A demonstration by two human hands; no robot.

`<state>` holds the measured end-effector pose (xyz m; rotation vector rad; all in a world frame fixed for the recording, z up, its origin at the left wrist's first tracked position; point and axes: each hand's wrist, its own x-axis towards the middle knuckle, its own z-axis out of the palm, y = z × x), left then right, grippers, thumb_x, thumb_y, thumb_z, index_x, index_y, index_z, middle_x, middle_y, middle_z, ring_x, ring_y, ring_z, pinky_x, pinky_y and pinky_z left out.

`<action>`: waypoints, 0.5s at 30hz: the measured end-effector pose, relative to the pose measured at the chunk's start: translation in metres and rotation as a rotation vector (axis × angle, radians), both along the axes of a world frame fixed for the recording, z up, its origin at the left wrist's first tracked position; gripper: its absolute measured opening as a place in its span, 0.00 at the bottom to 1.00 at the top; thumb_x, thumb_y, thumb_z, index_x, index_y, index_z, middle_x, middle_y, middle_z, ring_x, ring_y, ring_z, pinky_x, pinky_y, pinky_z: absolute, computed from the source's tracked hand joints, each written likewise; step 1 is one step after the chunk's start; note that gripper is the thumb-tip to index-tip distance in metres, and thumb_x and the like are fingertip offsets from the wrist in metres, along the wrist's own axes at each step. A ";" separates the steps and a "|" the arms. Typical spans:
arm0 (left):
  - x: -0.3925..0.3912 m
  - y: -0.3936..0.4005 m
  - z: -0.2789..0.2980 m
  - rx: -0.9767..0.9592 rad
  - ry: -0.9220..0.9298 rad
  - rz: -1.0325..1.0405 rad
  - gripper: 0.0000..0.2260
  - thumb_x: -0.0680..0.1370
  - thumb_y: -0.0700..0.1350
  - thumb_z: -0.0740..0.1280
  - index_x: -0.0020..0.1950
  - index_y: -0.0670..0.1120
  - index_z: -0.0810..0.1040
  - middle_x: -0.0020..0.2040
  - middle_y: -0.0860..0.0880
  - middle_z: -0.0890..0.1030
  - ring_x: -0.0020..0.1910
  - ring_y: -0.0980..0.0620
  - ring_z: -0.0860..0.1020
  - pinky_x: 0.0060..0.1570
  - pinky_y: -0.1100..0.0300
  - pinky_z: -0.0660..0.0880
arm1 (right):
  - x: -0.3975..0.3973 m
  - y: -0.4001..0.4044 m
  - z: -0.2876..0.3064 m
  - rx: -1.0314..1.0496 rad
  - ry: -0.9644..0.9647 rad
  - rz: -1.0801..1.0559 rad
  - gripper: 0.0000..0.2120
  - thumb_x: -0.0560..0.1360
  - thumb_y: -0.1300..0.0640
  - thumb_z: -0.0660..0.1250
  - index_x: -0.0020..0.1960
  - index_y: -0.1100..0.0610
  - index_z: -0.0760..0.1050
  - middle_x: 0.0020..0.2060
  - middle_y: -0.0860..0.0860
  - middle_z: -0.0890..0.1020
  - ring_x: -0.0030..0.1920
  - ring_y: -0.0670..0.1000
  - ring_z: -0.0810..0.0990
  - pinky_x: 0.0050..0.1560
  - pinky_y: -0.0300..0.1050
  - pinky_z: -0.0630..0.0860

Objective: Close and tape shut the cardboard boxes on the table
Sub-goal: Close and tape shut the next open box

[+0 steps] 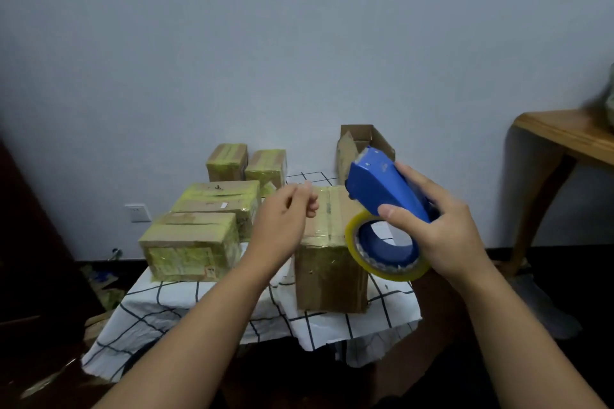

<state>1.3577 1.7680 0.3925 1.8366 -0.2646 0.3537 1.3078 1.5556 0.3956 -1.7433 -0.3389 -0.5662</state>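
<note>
Four taped boxes [206,209] sat left, the open box [357,146] far right remained, while the right hand [442,229] grasped the tape dispenser [382,189] and the left hand [285,212] hung loosely curled, empty.

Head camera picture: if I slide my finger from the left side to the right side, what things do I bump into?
Wall socket → nearest taped box → left hand → brown box in the middle → blue tape dispenser → right hand → wooden table.

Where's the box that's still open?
In the head view, the open box stands at the table's far right, behind the blue tape dispenser in the right hand.
</note>
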 end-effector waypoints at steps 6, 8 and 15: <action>-0.029 -0.004 0.029 0.001 0.301 -0.242 0.29 0.71 0.72 0.59 0.44 0.46 0.79 0.34 0.51 0.79 0.34 0.53 0.76 0.36 0.59 0.70 | -0.022 0.012 -0.029 0.090 -0.005 0.071 0.29 0.63 0.44 0.77 0.61 0.30 0.75 0.57 0.34 0.80 0.56 0.42 0.81 0.47 0.33 0.78; -0.032 -0.005 0.026 0.020 0.341 -0.289 0.29 0.70 0.70 0.62 0.46 0.44 0.80 0.33 0.51 0.78 0.33 0.53 0.76 0.36 0.60 0.70 | -0.026 0.015 -0.035 0.112 0.002 0.091 0.28 0.62 0.41 0.76 0.61 0.28 0.76 0.59 0.35 0.80 0.58 0.43 0.81 0.48 0.34 0.78; -0.035 -0.002 0.020 -0.255 0.453 -0.331 0.15 0.84 0.49 0.60 0.45 0.41 0.80 0.35 0.47 0.78 0.31 0.53 0.76 0.31 0.62 0.72 | -0.031 0.017 -0.048 0.139 0.031 0.104 0.32 0.61 0.41 0.75 0.65 0.37 0.74 0.60 0.34 0.79 0.59 0.43 0.80 0.50 0.33 0.77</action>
